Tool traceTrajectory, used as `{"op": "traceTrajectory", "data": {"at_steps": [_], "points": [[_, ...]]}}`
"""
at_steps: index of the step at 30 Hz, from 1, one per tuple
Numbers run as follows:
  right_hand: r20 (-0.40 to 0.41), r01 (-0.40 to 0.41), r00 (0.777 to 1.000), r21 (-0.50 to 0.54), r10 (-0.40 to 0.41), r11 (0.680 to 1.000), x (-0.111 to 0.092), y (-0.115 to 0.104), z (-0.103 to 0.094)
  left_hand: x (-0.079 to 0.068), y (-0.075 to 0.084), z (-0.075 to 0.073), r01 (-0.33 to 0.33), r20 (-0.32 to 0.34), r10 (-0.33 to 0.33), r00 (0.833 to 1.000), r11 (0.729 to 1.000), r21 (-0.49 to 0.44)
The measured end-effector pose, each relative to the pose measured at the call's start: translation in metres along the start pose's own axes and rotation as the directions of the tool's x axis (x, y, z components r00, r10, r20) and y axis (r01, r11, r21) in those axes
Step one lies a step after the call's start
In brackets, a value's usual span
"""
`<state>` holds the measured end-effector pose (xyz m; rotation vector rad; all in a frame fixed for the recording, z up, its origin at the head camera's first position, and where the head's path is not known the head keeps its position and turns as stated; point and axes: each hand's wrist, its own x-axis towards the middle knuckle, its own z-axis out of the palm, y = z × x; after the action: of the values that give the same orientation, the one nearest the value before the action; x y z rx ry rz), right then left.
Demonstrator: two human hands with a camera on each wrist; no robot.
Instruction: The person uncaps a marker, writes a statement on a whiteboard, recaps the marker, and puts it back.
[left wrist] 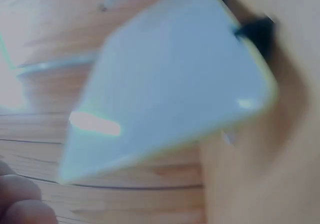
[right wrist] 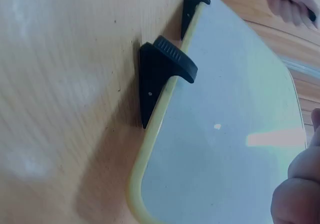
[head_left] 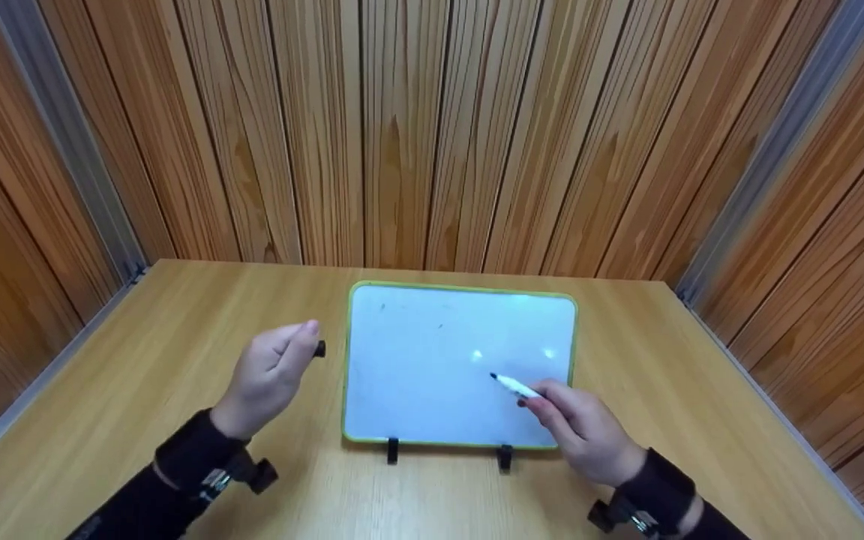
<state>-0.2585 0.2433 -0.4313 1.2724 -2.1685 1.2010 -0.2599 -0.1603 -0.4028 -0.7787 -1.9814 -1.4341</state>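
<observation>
A whiteboard (head_left: 454, 367) with a yellow-green rim stands tilted back on two black stand feet (head_left: 505, 458). Its face is white apart from a few tiny dark specks and light reflections. My right hand (head_left: 589, 431) pinches a white marker (head_left: 516, 387) in front of the board's lower right, the bare dark tip pointing up and left. I cannot tell whether that tip touches the surface. Left of the board, my left hand (head_left: 271, 375) is raised with curled fingers round a small black cap (head_left: 319, 349), whose end pokes out towards the board. The rest of the cap is hidden.
The board stands on a light wooden table (head_left: 199, 315). Wood-plank panels (head_left: 394, 150) rise behind and at both sides, with grey metal strips (head_left: 762, 157) at the corners. Both wrists wear black bands with small cameras (head_left: 263, 476). The left wrist view is blurred.
</observation>
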Motion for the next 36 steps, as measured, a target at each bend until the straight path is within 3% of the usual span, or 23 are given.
{"op": "traceTrajectory", "data": {"at_steps": [2,5,10,15,25,36], "points": [[0.038,0.001,0.999,-0.011,0.000,1.000,-0.001,0.001,0.001,-0.001,-0.005,-0.006,0.130,0.079,-0.132,0.988,0.991,0.030],[0.068,0.038,0.997,-0.018,-0.036,0.999,-0.002,0.002,0.009,-0.003,-0.014,-0.009,0.268,0.163,-0.281,0.946,0.959,0.096],[0.043,0.046,0.998,0.015,-0.047,0.999,-0.004,0.002,0.018,-0.006,-0.025,-0.019,0.402,0.117,-0.425,0.898,0.898,0.178],[0.036,0.037,0.999,-0.009,-0.037,0.999,-0.005,0.002,0.020,-0.010,-0.036,-0.038,0.446,0.113,-0.489,0.865,0.852,0.273],[0.039,0.012,0.999,0.011,-0.012,1.000,-0.005,-0.001,0.025,-0.019,-0.062,-0.076,0.467,0.118,-0.572,0.812,0.758,0.456],[0.007,0.065,0.998,-0.021,-0.065,0.998,-0.002,0.002,0.034,-0.029,-0.082,-0.103,0.461,0.101,-0.618,0.780,0.676,0.575]]}}
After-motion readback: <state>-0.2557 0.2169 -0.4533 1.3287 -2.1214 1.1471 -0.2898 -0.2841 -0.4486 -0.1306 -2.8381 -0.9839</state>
